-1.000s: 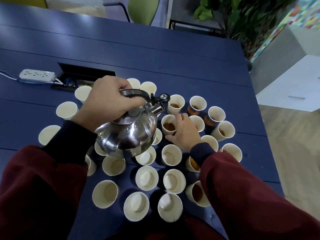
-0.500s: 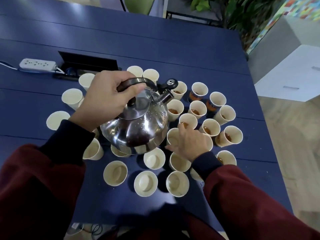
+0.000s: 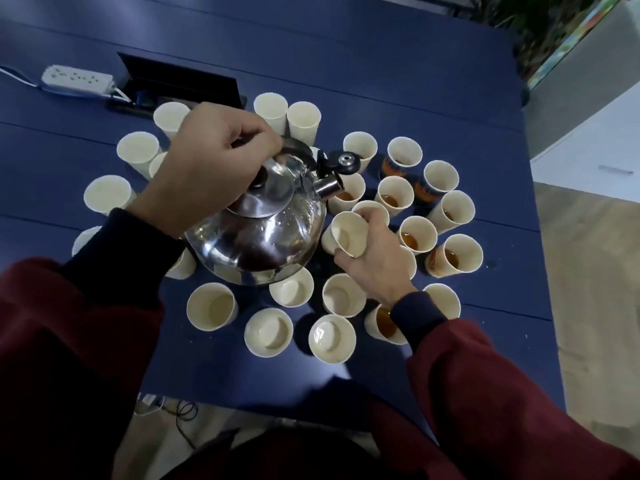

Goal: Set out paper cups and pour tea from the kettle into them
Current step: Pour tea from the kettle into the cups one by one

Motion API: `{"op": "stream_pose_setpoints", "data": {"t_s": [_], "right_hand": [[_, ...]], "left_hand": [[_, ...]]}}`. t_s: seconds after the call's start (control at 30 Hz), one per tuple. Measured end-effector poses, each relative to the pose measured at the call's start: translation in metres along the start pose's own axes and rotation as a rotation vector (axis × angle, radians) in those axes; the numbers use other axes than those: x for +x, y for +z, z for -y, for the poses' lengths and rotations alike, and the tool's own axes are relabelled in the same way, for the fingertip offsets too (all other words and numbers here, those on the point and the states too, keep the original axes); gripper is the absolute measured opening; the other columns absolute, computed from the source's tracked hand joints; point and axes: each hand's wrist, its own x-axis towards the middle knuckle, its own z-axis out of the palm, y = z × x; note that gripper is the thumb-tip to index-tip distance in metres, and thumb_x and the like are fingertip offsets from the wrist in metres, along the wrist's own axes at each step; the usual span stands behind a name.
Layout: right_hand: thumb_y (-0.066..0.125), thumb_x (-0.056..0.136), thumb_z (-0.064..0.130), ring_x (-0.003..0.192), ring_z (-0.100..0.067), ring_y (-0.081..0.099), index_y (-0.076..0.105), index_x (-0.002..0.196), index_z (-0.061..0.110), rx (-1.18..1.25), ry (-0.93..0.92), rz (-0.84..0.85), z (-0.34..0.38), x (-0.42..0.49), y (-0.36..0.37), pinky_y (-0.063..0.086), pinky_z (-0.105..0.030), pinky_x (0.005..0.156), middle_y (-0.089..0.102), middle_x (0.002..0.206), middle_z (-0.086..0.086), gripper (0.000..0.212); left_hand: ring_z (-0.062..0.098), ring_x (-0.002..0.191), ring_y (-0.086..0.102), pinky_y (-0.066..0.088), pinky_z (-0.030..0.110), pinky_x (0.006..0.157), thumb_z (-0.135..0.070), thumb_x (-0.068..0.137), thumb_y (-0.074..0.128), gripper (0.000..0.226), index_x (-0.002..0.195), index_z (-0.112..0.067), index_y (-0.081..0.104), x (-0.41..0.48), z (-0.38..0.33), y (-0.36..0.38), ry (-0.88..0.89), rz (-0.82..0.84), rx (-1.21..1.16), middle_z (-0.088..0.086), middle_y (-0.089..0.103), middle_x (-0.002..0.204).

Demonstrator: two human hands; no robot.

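Note:
Several cream paper cups stand in a cluster on the dark blue table. My left hand grips the black handle of a shiny steel kettle, held above the cups with its spout pointing right and its whistle cap flipped up. My right hand holds an empty paper cup, tilted toward the kettle, just right of its body. The cups on the right, such as one tea-filled cup, hold brown tea. The cups on the left and front, like one empty cup, hold nothing.
A white power strip with cables lies at the far left beside a black open cable box set in the table. The table's near edge runs just below the front cups. A white cabinet and wooden floor lie to the right.
My right hand has picked an empty cup out of the cluster and tilted it toward the kettle. The kettle stays held above the cups. The view has tipped further down.

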Motion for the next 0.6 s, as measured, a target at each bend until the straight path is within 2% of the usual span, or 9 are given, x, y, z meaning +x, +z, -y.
{"op": "stream_pose_setpoints", "data": {"t_s": [0.07, 0.17, 0.23, 0.33, 0.4, 0.53, 0.6], "right_hand": [[0.077, 0.079, 0.021, 0.105, -0.027, 0.060, 0.042, 0.131, 0.017, -0.022, -0.039, 0.022, -0.003, 0.001, -0.003, 0.045, -0.036, 0.082, 0.061, 0.117, -0.003, 0.063], [0.075, 0.079, 0.016, 0.111, -0.028, 0.057, 0.044, 0.136, 0.015, -0.115, -0.116, 0.056, -0.005, 0.004, -0.004, 0.043, -0.034, 0.084, 0.056, 0.127, -0.005, 0.066], [0.075, 0.079, 0.015, 0.116, -0.029, 0.055, 0.043, 0.141, 0.014, -0.151, -0.157, 0.071, -0.005, 0.007, -0.003, 0.045, -0.036, 0.089, 0.052, 0.134, -0.007, 0.069], [0.075, 0.081, 0.017, 0.116, -0.032, 0.056, 0.042, 0.142, 0.014, -0.223, -0.163, 0.107, -0.004, 0.007, 0.000, 0.046, -0.039, 0.088, 0.049, 0.137, -0.008, 0.070], [0.075, 0.082, 0.021, 0.113, -0.033, 0.056, 0.044, 0.136, 0.012, -0.262, -0.159, 0.113, -0.004, 0.008, 0.002, 0.044, -0.039, 0.084, 0.049, 0.134, -0.008, 0.063], [0.077, 0.079, 0.019, 0.114, -0.033, 0.055, 0.046, 0.134, 0.012, -0.233, -0.168, 0.105, -0.004, 0.011, 0.001, 0.046, -0.042, 0.088, 0.050, 0.130, -0.008, 0.064], [0.078, 0.078, 0.018, 0.115, -0.032, 0.053, 0.046, 0.133, 0.012, -0.237, -0.177, 0.113, -0.005, 0.010, 0.002, 0.046, -0.042, 0.088, 0.050, 0.129, -0.008, 0.064]], "left_hand": [[0.003, 0.052, 0.055, 0.036, 0.012, 0.051, -0.016, 0.093, 0.060, 0.021, 0.078, -0.010, 0.074, -0.005, -0.005, 0.003, 0.021, 0.012, 0.037, -0.013, 0.061, 0.052], [0.021, 0.065, 0.061, 0.047, 0.035, 0.063, -0.029, 0.087, 0.058, 0.029, 0.080, -0.007, 0.074, -0.013, -0.007, 0.005, 0.044, 0.019, 0.108, 0.009, 0.068, 0.067], [0.028, 0.070, 0.062, 0.048, 0.039, 0.066, -0.032, 0.085, 0.057, 0.031, 0.081, -0.006, 0.074, -0.017, -0.008, 0.008, 0.038, 0.005, 0.111, 0.016, 0.068, 0.070], [0.027, 0.070, 0.064, 0.051, 0.041, 0.066, -0.034, 0.084, 0.057, 0.030, 0.080, -0.011, 0.076, -0.024, -0.007, 0.015, 0.021, 0.011, 0.110, 0.011, 0.070, 0.069], [0.023, 0.069, 0.064, 0.053, 0.041, 0.065, -0.035, 0.084, 0.057, 0.029, 0.079, -0.013, 0.076, -0.028, -0.005, 0.018, 0.021, 0.013, 0.134, 0.006, 0.070, 0.068], [0.016, 0.063, 0.059, 0.047, 0.031, 0.060, -0.034, 0.084, 0.061, 0.027, 0.078, -0.014, 0.077, -0.033, -0.005, 0.020, 0.037, -0.002, 0.177, -0.003, 0.067, 0.063], [0.014, 0.061, 0.056, 0.044, 0.030, 0.059, -0.033, 0.084, 0.061, 0.026, 0.073, -0.014, 0.075, -0.034, -0.006, 0.020, 0.049, -0.003, 0.178, -0.004, 0.064, 0.059]]}}
